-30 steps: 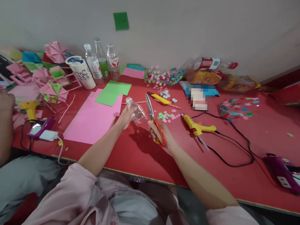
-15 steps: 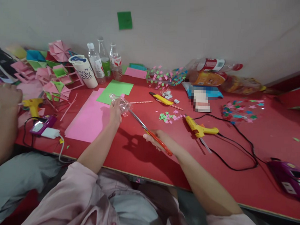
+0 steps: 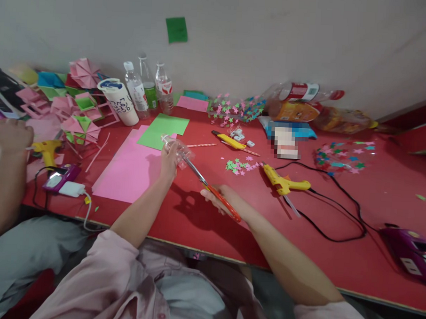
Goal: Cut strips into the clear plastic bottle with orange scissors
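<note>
Red tabletop (image 3: 209, 244) was landmark: above it, left hand (image 3: 169, 163) gripped clear bottle piece (image 3: 189, 154), apparently steadying it for scissors (image 3: 197, 174) gripped in right hand (image 3: 222, 197).

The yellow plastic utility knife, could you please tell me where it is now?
In the head view, the knife lies just right of centre on the red table, beyond the small green and pink stars.

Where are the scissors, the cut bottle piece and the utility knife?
Scissors (image 3: 225, 204): head view, on the orange handle.
Bottle piece (image 3: 188, 154): head view, on its clear side.
Utility knife (image 3: 234, 142): head view, on the yellow body.
</note>
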`<state>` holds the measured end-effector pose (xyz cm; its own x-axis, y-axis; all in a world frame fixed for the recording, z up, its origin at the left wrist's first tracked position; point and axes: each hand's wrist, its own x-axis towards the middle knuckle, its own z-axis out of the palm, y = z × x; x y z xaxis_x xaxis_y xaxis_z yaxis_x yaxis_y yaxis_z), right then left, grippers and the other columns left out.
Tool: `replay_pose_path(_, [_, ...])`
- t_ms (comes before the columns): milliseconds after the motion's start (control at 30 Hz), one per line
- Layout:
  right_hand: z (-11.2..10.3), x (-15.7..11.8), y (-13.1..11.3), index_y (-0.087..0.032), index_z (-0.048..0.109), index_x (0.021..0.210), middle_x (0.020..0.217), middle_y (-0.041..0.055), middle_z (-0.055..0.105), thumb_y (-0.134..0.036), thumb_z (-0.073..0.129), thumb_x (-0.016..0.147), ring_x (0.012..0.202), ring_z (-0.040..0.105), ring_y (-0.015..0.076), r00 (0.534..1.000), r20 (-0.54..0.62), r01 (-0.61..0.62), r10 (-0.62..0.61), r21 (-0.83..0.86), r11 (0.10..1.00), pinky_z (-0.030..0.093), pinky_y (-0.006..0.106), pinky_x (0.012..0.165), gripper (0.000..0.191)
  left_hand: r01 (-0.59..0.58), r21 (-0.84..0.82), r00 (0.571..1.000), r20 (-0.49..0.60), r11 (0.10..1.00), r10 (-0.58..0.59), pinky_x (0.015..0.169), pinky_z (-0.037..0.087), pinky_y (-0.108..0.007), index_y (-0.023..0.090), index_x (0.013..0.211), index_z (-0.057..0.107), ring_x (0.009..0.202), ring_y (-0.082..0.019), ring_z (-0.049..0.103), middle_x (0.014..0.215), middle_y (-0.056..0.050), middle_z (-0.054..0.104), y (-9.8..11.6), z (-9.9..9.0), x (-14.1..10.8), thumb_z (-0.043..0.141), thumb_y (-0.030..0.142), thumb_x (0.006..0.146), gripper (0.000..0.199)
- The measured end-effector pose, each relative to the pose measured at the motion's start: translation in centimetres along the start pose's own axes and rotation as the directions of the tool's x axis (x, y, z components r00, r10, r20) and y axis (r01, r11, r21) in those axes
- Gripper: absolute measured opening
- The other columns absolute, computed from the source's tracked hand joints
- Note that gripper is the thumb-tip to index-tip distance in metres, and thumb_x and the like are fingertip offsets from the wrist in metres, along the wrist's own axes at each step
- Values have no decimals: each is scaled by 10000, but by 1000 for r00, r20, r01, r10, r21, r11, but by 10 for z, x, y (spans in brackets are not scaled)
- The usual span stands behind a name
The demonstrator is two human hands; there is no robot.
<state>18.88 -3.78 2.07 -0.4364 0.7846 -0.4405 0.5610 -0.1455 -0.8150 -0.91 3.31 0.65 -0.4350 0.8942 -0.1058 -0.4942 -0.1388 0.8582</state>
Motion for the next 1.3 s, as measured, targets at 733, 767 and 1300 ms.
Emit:
replay_pose_path(733, [0,-1,-5,-219,512,680,477,-79,417,-794,672,740,397,416,96,1000,-18,-12,12,22,1000,334,257,449,600,5,-45,999,44,999,-3,555,487,-238,204,766,567,541,-87,570,665,33,577,-4,1,-3,756,343,843,247])
replay_pose_path(767, [0,-1,-6,-218,513,681,482,-77,421,-789,674,743,397,417,96,1000,-22,-12,13,26,1000,337,257,448,596,11,-51,999,46,999,-8,558,495,-242,204,771,561,541,-90,575,665,34,580,-4,1,-4,757,337,840,246])
replay_pose_path(1300, [6,-1,-10,-214,479,627,448,-93,350,-578,704,838,359,326,61,993,-78,-77,88,132,988,270,228,374,477,-90,-32,995,44,995,92,502,431,-216,207,813,541,541,-85,576,674,48,596,-13,-5,8,755,321,800,242])
